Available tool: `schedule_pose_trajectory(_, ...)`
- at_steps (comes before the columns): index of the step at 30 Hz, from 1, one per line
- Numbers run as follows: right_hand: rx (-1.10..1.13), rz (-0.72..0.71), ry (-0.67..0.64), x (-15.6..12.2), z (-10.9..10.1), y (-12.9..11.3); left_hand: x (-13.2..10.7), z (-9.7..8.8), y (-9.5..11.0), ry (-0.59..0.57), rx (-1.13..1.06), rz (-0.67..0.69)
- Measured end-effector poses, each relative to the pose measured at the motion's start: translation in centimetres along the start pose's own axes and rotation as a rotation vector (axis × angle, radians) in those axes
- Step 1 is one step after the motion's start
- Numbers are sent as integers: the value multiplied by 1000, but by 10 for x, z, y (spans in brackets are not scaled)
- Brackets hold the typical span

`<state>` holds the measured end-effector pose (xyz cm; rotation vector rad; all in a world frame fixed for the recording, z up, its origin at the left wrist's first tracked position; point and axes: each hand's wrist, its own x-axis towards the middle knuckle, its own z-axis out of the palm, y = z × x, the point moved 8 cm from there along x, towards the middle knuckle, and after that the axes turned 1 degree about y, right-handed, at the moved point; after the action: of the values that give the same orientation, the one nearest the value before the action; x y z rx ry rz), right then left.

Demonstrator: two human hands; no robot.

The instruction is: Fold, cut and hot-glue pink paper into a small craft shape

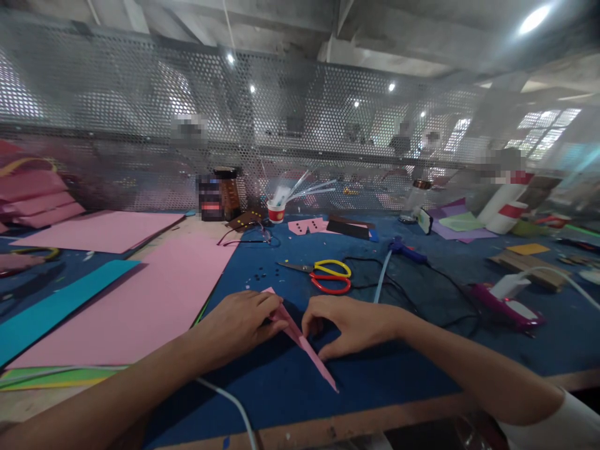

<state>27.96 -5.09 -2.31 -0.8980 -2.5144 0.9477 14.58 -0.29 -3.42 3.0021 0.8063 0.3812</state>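
A narrow folded piece of pink paper [313, 358] lies slantwise on the blue tabletop between my hands. My left hand [241, 322] pinches its far end between thumb and fingers. Close against the strip's right side is my right hand [354, 325], fingers curved and thumb apart from them; its fingertips appear to touch the paper's edge. Beyond the hands rest scissors [330, 275] with one yellow and one red handle, blades pointing left. Small black dots [259, 274] are scattered left of the scissors.
Large pink sheets [154, 300] and a teal strip [70, 306] cover the left side. A blue glue gun [407, 251] with its cord, a magenta power strip [506, 306], a paper cup [276, 212] and eyeglasses [248, 237] lie around. A perforated metal screen [300, 125] stands behind.
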Motion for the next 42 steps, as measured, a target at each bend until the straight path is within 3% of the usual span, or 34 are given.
schedule_pose_trajectory(7, -92, -37, 69, 2, 1, -3, 1, -1, -4, -15, -33, -32)
schedule_pose_trajectory(14, -621, -263, 244, 3, 12, -13, 1, -3, -6, 16, -89, -70)
schedule_pose_trajectory(21, -885, -369, 199, 4, 24, -19, -1, -1, -8, 48, -116, -55)
schedule_pose_trajectory(30, -771, -296, 221, 6, 16, -13, 0, -3, -8, 20, -153, -64)
schedule_pose_trajectory(37, -753, -302, 158, 4, 20, -13, 1, 4, -10, 42, -170, -28)
schedule_pose_trajectory(42, -591, -294, 232, 4, 16, -17, 1, 4, -10, 50, -176, -11)
